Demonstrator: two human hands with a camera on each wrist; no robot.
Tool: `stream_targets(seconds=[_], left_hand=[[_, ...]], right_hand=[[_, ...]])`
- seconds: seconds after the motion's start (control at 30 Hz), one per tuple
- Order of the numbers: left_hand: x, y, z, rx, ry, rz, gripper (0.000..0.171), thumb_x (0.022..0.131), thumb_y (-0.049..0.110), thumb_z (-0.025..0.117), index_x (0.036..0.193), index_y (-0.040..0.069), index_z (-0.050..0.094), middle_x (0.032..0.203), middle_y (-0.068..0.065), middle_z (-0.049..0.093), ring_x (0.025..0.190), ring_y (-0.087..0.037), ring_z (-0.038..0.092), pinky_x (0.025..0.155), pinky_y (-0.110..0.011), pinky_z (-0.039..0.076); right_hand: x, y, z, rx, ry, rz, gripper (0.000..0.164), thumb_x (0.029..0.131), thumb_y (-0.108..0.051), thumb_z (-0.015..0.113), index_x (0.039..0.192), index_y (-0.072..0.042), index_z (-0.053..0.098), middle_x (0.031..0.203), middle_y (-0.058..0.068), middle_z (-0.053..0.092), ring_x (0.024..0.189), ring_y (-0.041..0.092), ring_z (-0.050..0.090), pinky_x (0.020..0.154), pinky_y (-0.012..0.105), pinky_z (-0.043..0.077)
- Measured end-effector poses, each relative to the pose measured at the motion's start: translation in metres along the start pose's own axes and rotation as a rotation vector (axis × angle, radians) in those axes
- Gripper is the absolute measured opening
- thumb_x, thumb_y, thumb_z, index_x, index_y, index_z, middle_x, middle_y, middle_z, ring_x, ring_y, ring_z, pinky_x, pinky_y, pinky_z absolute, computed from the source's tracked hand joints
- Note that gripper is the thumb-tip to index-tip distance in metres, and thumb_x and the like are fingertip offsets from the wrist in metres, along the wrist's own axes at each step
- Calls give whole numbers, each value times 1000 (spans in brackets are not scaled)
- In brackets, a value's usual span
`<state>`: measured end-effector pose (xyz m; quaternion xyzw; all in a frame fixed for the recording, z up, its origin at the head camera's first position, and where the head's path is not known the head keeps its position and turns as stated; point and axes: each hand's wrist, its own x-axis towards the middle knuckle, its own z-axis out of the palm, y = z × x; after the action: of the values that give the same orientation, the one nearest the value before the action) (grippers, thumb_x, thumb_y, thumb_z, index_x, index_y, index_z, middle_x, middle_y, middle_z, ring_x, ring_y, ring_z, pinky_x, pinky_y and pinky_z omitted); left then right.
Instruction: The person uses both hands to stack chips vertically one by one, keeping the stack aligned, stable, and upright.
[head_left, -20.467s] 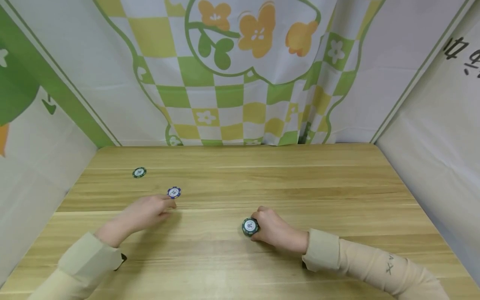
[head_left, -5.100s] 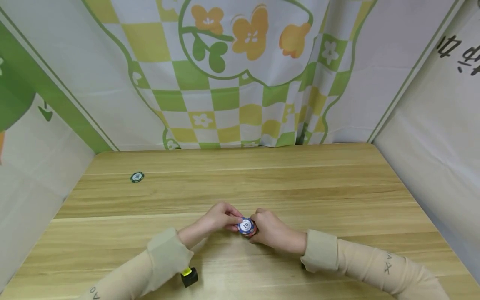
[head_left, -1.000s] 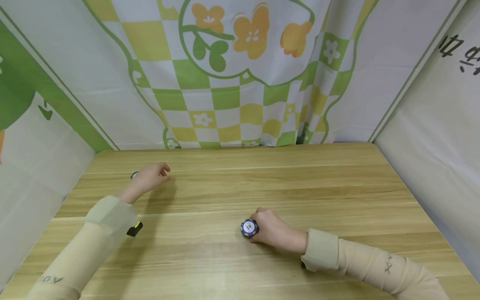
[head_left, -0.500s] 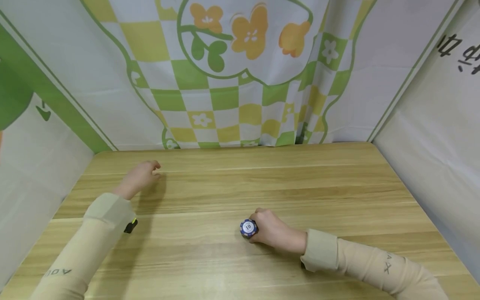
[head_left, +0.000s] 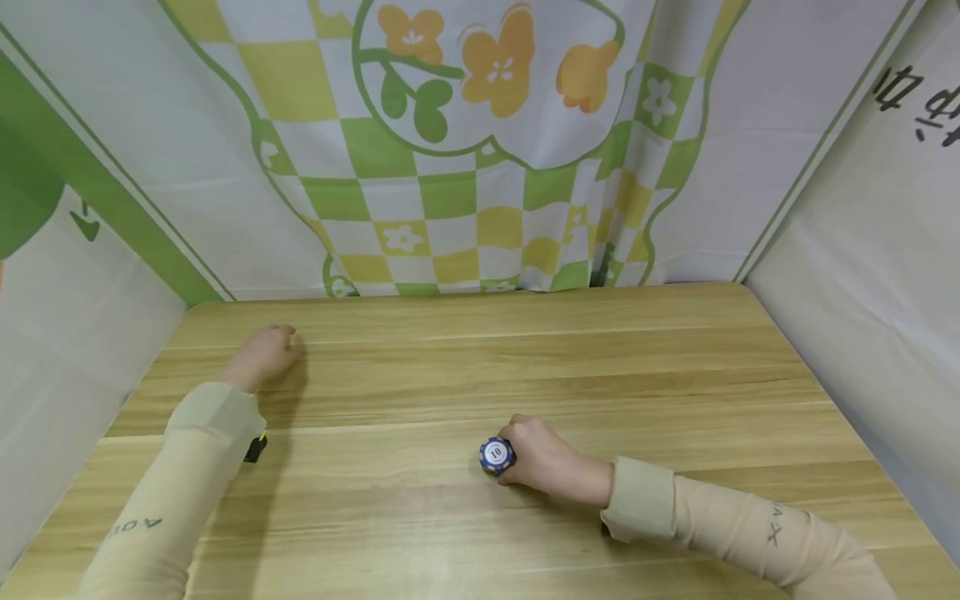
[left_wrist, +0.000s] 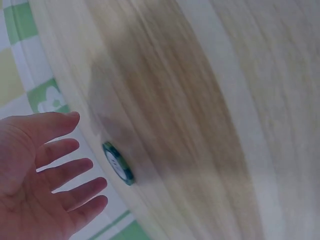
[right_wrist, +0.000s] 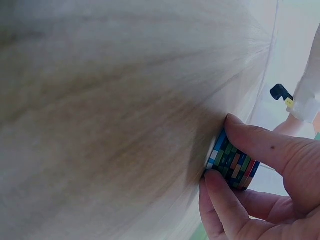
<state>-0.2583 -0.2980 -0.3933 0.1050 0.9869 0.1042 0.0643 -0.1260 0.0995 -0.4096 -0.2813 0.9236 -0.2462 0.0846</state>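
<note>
A stack of poker chips stands on the wooden table, topped by a blue chip marked 10. My right hand grips its side between thumb and fingers. In the right wrist view, green, blue and red edges show in the stack. Toward the table's far left, my left hand hovers with fingers spread and loosely bent, holding nothing. A single green poker chip lies flat just beyond its fingertips in the left wrist view; in the head view the hand hides that chip.
The table ends at a checkered green and yellow curtain along the back. White cloth walls flank it on both sides. A black device hangs at the left cuff.
About five seconds ago my left hand was setting the blue 10 chip on the stack. Over the last second it drifted left above the green chip. My right hand stayed at the stack.
</note>
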Motion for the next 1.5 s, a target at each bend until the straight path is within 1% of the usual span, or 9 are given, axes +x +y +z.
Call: stream_targets(seconds=[0.2,0.4,0.5,0.67,0.73,0.87,1.0,1.27,1.5], left_hand=[[0,-7,3,2,-19,-32,43,91,9,42,118,-24,37,119,-43,38,110,-55,36,95,-59,30],[0,-9,5,23,-16,-20,33,89,6,39,107,-22,46,106,-41,48,102,-54,44,89,-58,36],[1,-10,6,37,-23,-18,33,89,5,38,106,-22,46,105,-41,49,101,-54,45,88,-57,38],[0,-13,6,44,-39,-28,33,88,5,39,106,-21,47,105,-41,49,100,-54,45,87,-58,37],[-1,-12,5,50,-42,-31,32,87,5,40,105,-21,49,103,-40,50,99,-54,46,86,-58,38],[-2,-10,4,70,-46,-48,27,85,0,38,99,-20,51,94,-38,51,93,-52,49,81,-57,41],[-4,-10,5,66,-41,-56,23,84,-6,36,96,-20,50,91,-38,51,91,-52,49,80,-56,41],[-5,-12,6,72,-32,-50,20,80,-9,40,92,-19,51,88,-36,52,87,-51,51,77,-56,42],[-5,-14,6,58,-26,-51,16,77,-5,44,86,-16,53,84,-33,52,83,-48,52,74,-55,43]], right_hand=[[0,-1,-1,3,-6,8,33,62,-11,82,87,3,66,79,5,57,72,13,56,65,20,48],[0,0,-1,2,-6,1,33,62,-11,82,87,2,66,79,5,58,72,13,56,65,19,48],[0,0,-1,1,-3,-4,32,62,-12,82,87,2,66,79,5,58,72,13,56,65,19,48],[-1,0,-1,0,-1,-5,33,63,-12,82,87,3,65,80,5,57,73,13,56,66,19,48],[-1,0,0,0,-2,-3,33,63,-12,82,87,2,65,80,4,57,73,13,56,66,19,48],[0,1,0,-5,-3,3,33,63,-13,82,87,2,65,79,4,56,72,13,56,66,19,48],[0,2,1,-11,3,3,34,62,-13,82,87,2,66,78,3,56,72,13,56,66,19,48],[1,1,1,-11,-10,17,33,63,-13,82,86,1,66,79,3,56,72,12,56,65,19,48],[1,0,1,-3,-13,25,32,63,-13,82,86,1,66,79,3,56,72,12,55,65,20,48]])
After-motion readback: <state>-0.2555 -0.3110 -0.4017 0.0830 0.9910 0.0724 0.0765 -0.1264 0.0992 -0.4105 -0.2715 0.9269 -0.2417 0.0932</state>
